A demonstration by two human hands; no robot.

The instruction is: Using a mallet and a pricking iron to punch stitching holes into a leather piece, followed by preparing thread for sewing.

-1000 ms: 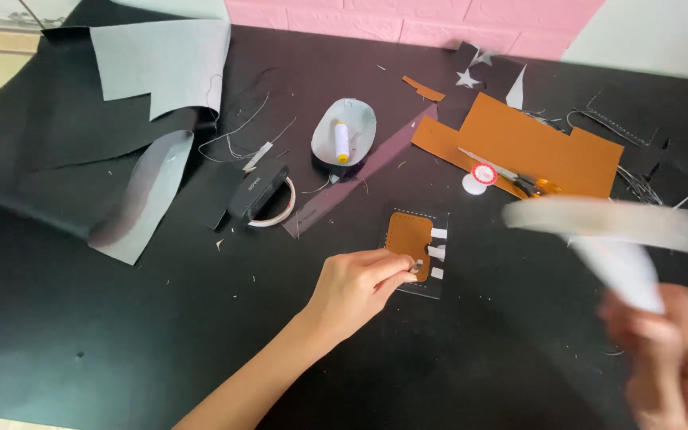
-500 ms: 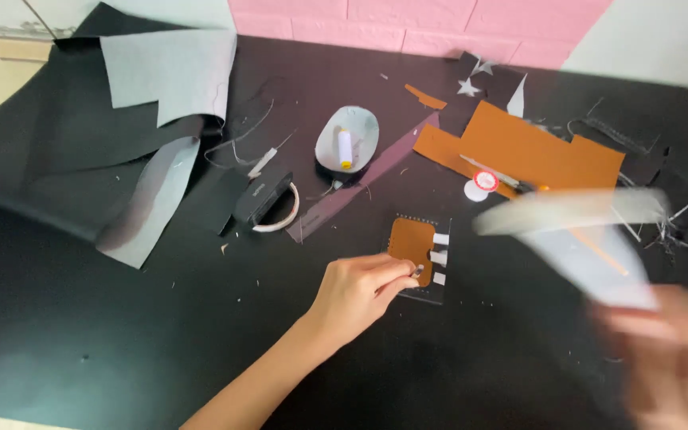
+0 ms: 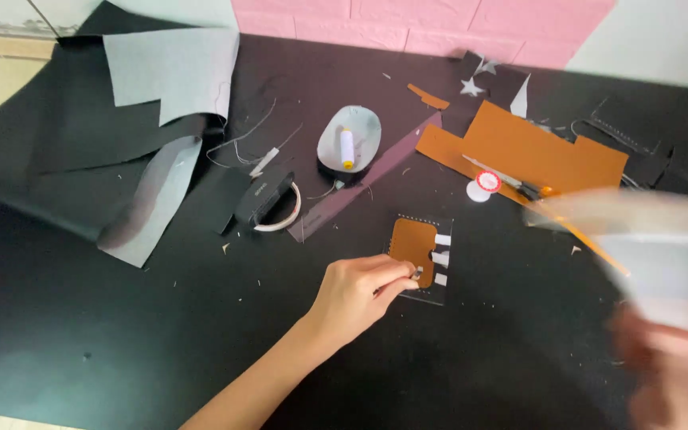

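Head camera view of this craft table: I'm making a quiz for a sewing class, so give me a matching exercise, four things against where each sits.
Things:
1. spool of white thread
2. small brown and black piece
3. large brown sheet
4. grey-backed black sheet

Places:
A. under the left hand's fingertips
B. far left of the table, curled over
C. in the pale oval dish
D. right of the dish, near the pink wall

Pairs: 1-C, 2-A, 3-D, 4-B
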